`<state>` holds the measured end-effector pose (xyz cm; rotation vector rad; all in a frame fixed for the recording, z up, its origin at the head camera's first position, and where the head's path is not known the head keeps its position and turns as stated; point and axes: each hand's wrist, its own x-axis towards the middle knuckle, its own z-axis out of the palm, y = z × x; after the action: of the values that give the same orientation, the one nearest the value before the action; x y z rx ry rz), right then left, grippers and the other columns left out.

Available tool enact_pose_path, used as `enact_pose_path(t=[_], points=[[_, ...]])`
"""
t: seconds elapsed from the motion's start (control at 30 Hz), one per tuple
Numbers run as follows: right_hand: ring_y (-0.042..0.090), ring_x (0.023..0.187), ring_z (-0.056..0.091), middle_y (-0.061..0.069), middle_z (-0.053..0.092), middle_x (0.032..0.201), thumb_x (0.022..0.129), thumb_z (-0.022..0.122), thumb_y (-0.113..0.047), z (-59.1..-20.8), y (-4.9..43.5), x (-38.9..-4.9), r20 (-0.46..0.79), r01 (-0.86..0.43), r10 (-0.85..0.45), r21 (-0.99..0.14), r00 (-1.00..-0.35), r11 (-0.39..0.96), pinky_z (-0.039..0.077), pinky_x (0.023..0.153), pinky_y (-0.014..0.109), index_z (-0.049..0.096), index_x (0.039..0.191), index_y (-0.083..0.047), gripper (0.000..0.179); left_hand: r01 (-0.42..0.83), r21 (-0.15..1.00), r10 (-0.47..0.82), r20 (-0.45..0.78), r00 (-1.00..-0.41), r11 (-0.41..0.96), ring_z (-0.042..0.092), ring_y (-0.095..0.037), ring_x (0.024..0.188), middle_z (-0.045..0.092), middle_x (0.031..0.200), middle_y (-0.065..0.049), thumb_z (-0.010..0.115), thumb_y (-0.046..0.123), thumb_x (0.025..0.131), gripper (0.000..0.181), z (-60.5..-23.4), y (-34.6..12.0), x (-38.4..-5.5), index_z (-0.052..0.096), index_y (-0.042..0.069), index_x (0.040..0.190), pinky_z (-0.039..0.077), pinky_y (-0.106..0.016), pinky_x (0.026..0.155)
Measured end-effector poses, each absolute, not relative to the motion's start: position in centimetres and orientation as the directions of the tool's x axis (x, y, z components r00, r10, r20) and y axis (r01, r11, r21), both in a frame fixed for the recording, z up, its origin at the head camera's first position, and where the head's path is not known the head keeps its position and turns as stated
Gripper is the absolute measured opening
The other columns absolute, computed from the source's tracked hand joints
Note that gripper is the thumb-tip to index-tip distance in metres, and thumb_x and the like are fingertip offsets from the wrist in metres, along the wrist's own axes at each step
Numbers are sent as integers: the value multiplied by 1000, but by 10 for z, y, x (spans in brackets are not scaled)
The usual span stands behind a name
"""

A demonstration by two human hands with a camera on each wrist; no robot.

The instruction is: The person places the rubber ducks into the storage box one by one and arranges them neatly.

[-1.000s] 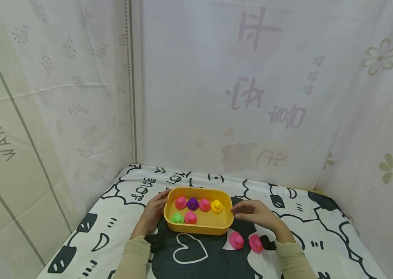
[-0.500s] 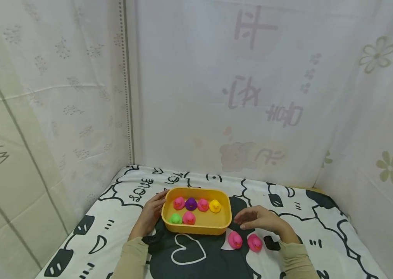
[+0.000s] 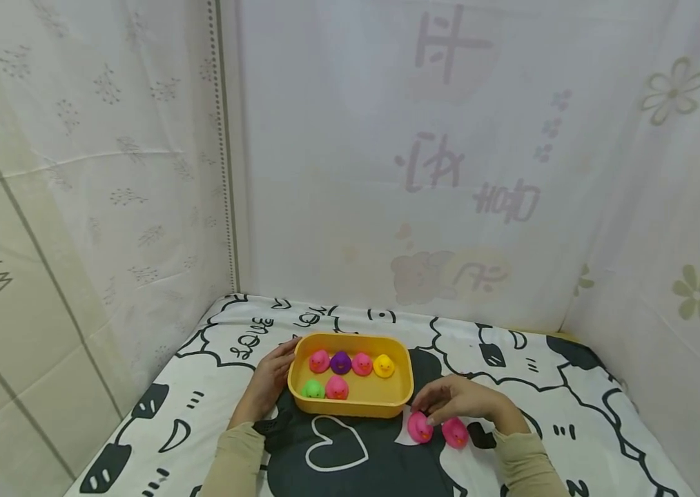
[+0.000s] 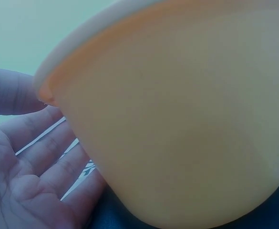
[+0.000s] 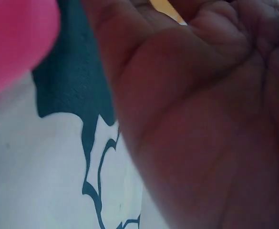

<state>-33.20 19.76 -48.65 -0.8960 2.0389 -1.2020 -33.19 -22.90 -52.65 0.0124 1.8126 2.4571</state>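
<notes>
The yellow plastic tray (image 3: 356,408) sits on the bedding, holding several small rubber ducks in two rows. Along its left end lies my left hand (image 3: 269,383); in the left wrist view the straight thumb (image 4: 13,90) meets the rim and the extended fingers (image 4: 56,152) lie along the outer wall. Off the tray's front right corner, my right hand (image 3: 464,400) pinches a pink rubber duck (image 3: 420,428) on the cloth between thumb and fingers. Beside it is another pink duck (image 3: 455,433), partly under the hand. The right wrist view shows mostly palm (image 5: 191,124), hiding the fingertips.
In the tray's back row are pink, purple (image 3: 340,363) and yellow (image 3: 384,366) ducks; a green duck (image 3: 313,389) and a pink duck (image 3: 337,388) stand at front left. Patterned bedding (image 3: 201,421) lies beneath, and hanging curtains (image 3: 350,172) enclose the back and sides.
My right hand has left the tray's right end and come down toward me onto the nearer pink duck. The left hand stays at the tray's left end. The view has shifted slightly.
</notes>
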Motion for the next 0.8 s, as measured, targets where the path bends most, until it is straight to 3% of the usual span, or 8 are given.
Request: enact_pose_path(t=[0.23,0.47,0.67,0.8], points=[[23,104,67,4,71,117,87,78,-16,-491,191,-326,-151,-273,-793,-888,-590,371,55,90,29,72,116,-12,30,-52,958,45,-41,-998,-281,43,-31,139,44,154,-15,51,17,101,50,-527,-228,-331,46,5,149,30,-50,116],[23,96,68,3,72,110,89,76,-20,-493,195,-321,-144,-299,-779,-869,-611,395,56,85,29,73,113,-15,24,-53,959,73,-34,-997,-280,40,-31,141,40,156,-15,50,18,101,52,-529,-225,-330,43,5,151,30,-49,117],[24,101,67,2,71,115,88,77,-19,-492,194,-321,-175,-277,-779,-869,-602,410,55,87,28,73,115,-17,27,-67,952,59,-51,-997,-299,41,-30,141,42,155,-13,49,16,100,51,-529,-227,-332,45,6,150,28,-48,117],[23,102,68,2,72,115,91,74,-20,-492,193,-322,-132,-305,-777,-869,-616,390,55,89,28,72,115,-16,25,-64,952,78,-42,-996,-299,41,-30,141,41,155,-14,49,16,101,51,-527,-228,-333,44,5,151,28,-47,117]])
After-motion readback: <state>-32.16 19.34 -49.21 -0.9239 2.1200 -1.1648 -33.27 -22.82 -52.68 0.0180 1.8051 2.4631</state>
